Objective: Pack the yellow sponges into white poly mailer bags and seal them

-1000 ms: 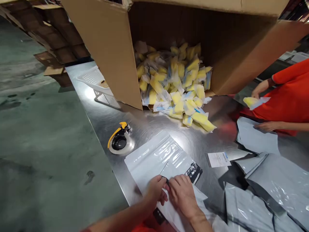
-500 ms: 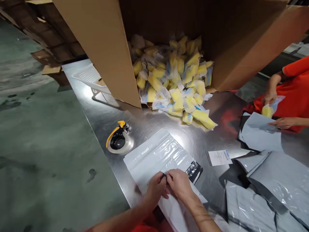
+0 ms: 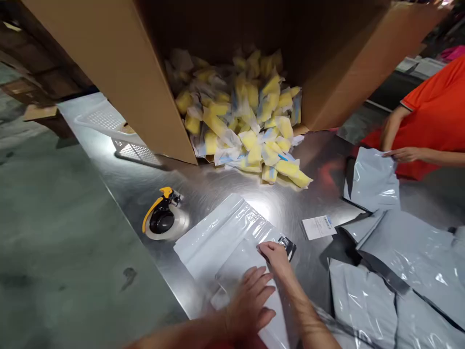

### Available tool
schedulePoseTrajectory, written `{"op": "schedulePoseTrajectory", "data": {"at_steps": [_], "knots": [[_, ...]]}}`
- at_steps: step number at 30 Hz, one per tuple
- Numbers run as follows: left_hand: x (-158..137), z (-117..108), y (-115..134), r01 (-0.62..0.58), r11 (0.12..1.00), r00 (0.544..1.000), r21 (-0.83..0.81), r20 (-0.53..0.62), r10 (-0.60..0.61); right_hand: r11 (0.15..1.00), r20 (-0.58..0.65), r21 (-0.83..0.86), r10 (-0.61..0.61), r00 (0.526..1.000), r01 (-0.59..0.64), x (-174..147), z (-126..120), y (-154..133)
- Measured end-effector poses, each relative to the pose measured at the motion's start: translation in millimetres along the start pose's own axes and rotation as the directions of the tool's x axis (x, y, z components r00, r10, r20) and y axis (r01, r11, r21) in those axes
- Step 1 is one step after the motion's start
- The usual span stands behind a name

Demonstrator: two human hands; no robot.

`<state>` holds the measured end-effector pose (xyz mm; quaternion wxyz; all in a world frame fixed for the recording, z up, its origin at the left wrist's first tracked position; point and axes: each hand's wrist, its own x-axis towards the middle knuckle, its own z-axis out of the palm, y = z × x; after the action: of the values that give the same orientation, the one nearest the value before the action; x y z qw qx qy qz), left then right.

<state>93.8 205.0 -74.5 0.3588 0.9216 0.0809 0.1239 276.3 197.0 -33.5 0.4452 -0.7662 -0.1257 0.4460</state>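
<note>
Both hands pressed a grey mailer bag flat on the steel surface.

I saw my left hand (image 3: pixel 250 303) lying open, fingers spread, palm down on the mailer bag (image 3: pixel 232 242). My right hand (image 3: pixel 276 256) sat just beyond it, fingers loosely extended, fingertips touching the bag's black flap (image 3: pixel 289 245), gripping nothing. A tape dispenser (image 3: pixel 162 220) lay left of my hands. Beyond them, yellow packets (image 3: pixel 250 131) spilled from a tipped cardboard box (image 3: pixel 119 82). To the right, a co-worker's hand (image 3: pixel 405 154) touched another bag (image 3: pixel 374 179).
</note>
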Motion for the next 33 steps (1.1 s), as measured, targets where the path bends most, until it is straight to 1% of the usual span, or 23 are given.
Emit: {"op": "schedulePoseTrajectory", "data": {"at_steps": [1, 3, 5, 6, 7, 8, 10, 11, 12, 13, 14, 15, 16, 18, 20, 22, 23, 25, 28, 30, 31, 32, 33], "knots": [[1, 7, -4, -0.073, 0.993, 0.995, 0.094, 0.076, 0.066, 1.0, -0.012, 0.007, -0.016, 1.0, 0.016, 0, 2, 0], [4, 18, -13, -0.118, 0.969, 0.978, 0.217, 0.194, 0.076, 0.998, -0.064, 0.032, -0.055, 0.996, 0.057, 0, 0, -1], [5, 23, -18, -0.1, 0.952, 0.971, 0.29, 0.237, 0.03, 0.991, -0.181, 0.078, -0.092, 0.979, 0.107, -1, -18, -4], [5, 24, -19, -0.089, 0.944, 0.969, 0.319, 0.247, 0.007, 0.983, -0.28, 0.12, -0.103, 0.954, 0.142, -3, -35, -6], [4, 25, -20, -0.084, 0.935, 0.967, 0.345, 0.255, -0.008, 0.968, -0.399, 0.169, -0.105, 0.911, 0.186, -7, -55, -9], [4, 25, -20, -0.085, 0.926, 0.966, 0.368, 0.257, -0.014, 0.947, -0.524, 0.214, -0.096, 0.846, 0.24, -14, -78, -11], [3, 27, -22, -0.108, 0.908, 0.969, 0.406, 0.246, 0.005, 0.893, -0.733, 0.264, -0.06, 0.678, 0.364, -31, -118, -13], [3, 28, -23, -0.133, 0.897, 0.971, 0.422, 0.236, 0.033, 0.885, -0.783, 0.242, -0.064, 0.618, 0.398, -40, -131, -12], [4, 30, -24, -0.157, 0.884, 0.973, 0.44, 0.221, 0.063, 0.903, -0.784, 0.181, -0.106, 0.612, 0.389, -48, -136, -11], [4, 31, -26, -0.177, 0.869, 0.975, 0.461, 0.203, 0.091, 0.932, -0.732, 0.094, -0.174, 0.659, 0.351, -54, -132, -8], [5, 33, -28, -0.193, 0.854, 0.976, 0.484, 0.186, 0.116, 0.953, -0.637, -0.011, -0.239, 0.733, 0.302, -56, -121, -4], [5, 33, -29, -0.21, 0.838, 0.975, 0.503, 0.17, 0.142, 0.958, -0.491, -0.138, -0.285, 0.823, 0.25, -55, -102, -1], [5, 33, -30, -0.228, 0.825, 0.972, 0.517, 0.162, 0.167, 0.951, -0.379, -0.205, -0.295, 0.877, 0.232, -51, -79, 3], [5, 30, -32, -0.255, 0.81, 0.967, 0.527, 0.161, 0.2, 0.927, -0.272, -0.328, -0.28, 0.921, 0.185, -39, -29, 7], [3, 27, -32, -0.284, 0.805, 0.959, 0.521, 0.161, 0.234, 0.893, -0.253, -0.431, -0.258, 0.932, 0.13, -25, 13, 5], [1, 27, -34, -0.291, 0.8, 0.957, 0.524, 0.142, 0.255, 0.873, -0.251, -0.476, -0.245, 0.937, 0.1, -13, 33, -1], [0, 28, -34, -0.292, 0.794, 0.956, 0.533, 0.129, 0.264, 0.878, -0.259, -0.469, -0.241, 0.935, 0.096, -9, 33, -5], [-1, 32, -36, -0.274, 0.78, 0.958, 0.562, 0.089, 0.273, 0.908, -0.312, -0.408, -0.239, 0.919, 0.097, -2, 10, -11], [0, 38, -38, -0.246, 0.766, 0.96, 0.594, 0.037, 0.279, 0.953, -0.483, -0.293, -0.214, 0.849, 0.074, 0, -64, -15], [1, 39, -39, -0.249, 0.759, 0.958, 0.602, 0.041, 0.283, 0.971, -0.584, -0.232, -0.192, 0.789, 0.064, -6, -115, -14], [1, 40, -39, -0.259, 0.756, 0.957, 0.601, 0.052, 0.286, 0.972, -0.606, -0.227, -0.192, 0.772, 0.064, -11, -132, -12], [1, 40, -40, -0.264, 0.756, 0.957, 0.599, 0.064, 0.284, 0.97, -0.606, -0.235, -0.197, 0.771, 0.063, -16, -140, -9], [2, 39, -41, -0.269, 0.756, 0.956, 0.597, 0.07, 0.285, 0.965, -0.583, -0.255, -0.207, 0.786, 0.065, -21, -139, -5]]}}
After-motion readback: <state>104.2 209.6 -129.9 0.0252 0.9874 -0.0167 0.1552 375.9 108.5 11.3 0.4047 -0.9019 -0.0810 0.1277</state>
